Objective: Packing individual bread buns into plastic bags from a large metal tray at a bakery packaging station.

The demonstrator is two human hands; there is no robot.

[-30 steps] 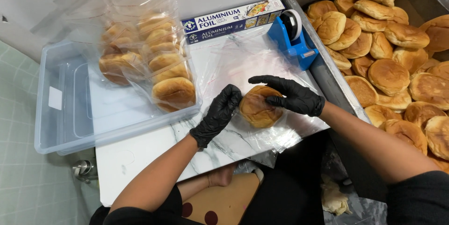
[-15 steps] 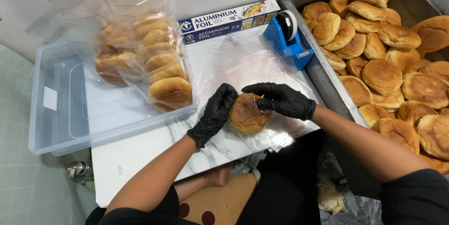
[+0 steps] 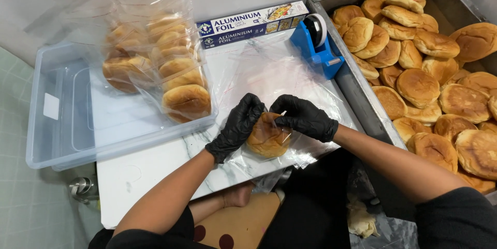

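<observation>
— What's going on at the marble counter (image 3: 155,169)?

— A person in black gloves works a golden bun (image 3: 267,136) into a clear plastic bag (image 3: 290,148). The left hand (image 3: 237,127) curls around the bun's left edge, fingers closed on it; the right hand (image 3: 303,117) pinches the bag's film at the bun's top, fingers drawn together.

— And where does the bun sit?

— Low on the counter's near edge, on a stack of clear bags (image 3: 269,70).

— What surrounds it?

— To the left, a clear plastic tub (image 3: 57,140) holds already bagged buns (image 3: 173,81). Behind lie a box of foil (image 3: 251,24) and a blue tape dispenser (image 3: 317,47). On the right, a metal tray (image 3: 357,96) is heaped with loose buns (image 3: 429,88).
</observation>
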